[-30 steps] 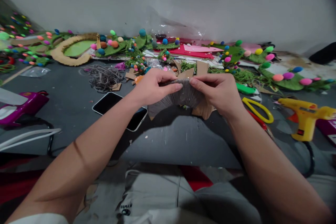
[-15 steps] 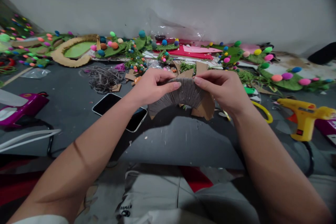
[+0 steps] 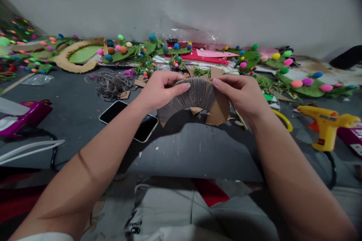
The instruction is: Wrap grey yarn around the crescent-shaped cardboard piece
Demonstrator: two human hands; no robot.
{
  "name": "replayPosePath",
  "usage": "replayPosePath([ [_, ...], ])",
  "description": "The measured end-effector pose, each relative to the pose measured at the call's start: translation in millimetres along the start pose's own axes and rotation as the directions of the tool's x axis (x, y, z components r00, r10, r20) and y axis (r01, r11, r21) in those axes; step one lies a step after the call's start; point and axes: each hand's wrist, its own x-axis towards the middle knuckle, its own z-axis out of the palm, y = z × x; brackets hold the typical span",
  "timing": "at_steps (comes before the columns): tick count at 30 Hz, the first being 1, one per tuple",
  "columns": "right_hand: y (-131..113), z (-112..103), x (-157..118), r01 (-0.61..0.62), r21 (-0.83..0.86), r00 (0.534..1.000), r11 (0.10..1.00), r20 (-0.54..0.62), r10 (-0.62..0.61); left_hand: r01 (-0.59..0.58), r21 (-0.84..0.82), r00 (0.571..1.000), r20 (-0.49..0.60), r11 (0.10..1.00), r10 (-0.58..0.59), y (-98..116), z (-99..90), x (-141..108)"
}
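Between my hands, above the dark table [image 3: 175, 158], is a cardboard arch [image 3: 195, 96] wrapped over most of its length in grey yarn. Bare brown cardboard shows at its right end, and a small bare tip shows at the left. My left hand [image 3: 162, 90] is closed on the wrapped left part, thumb on the near face and fingers behind. My right hand [image 3: 240, 92] pinches the upper edge where the yarn meets the bare cardboard. Its fingertips are partly hidden behind the piece. A loose tangle of grey yarn [image 3: 111, 84] lies to the left.
A phone [image 3: 145, 128] lies partly under my left forearm. At the right is a yellow glue gun [image 3: 325, 124], with a yellow ring [image 3: 284, 120] beside it. A purple tool [image 3: 31, 116] with cables sits left. Green felt pieces with coloured pompoms [image 3: 307, 83] and a cardboard ring [image 3: 75, 58] line the back.
The arch has tilted slightly and shows more of its opening. My right hand has shifted a little right along the upper edge, while my left hand has moved slightly left.
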Motion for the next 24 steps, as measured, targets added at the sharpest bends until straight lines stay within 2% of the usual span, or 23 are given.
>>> replayPosePath([
  [5, -1.9, 0.8, -0.6, -0.001, -0.033, 1.0, 0.999, -0.021, 0.0, 0.004, 0.044, 1.0, -0.002, 0.999, -0.004, -0.2, -0.4, -0.6],
  [17, 2.4, 7.4, -3.1, 0.034, -0.018, 0.998, 0.999, -0.051, -0.035, 0.034, -0.072, 0.999, 0.023, 0.997, -0.033, 3.9, 2.5, -1.5],
  [24, 2.1, 9.2, -2.6, 0.016, 0.003, 0.998, 1.0, -0.053, -0.016, 0.034, -0.068, 0.999, 0.03, 0.997, -0.032, 1.2, 3.8, -1.9],
])
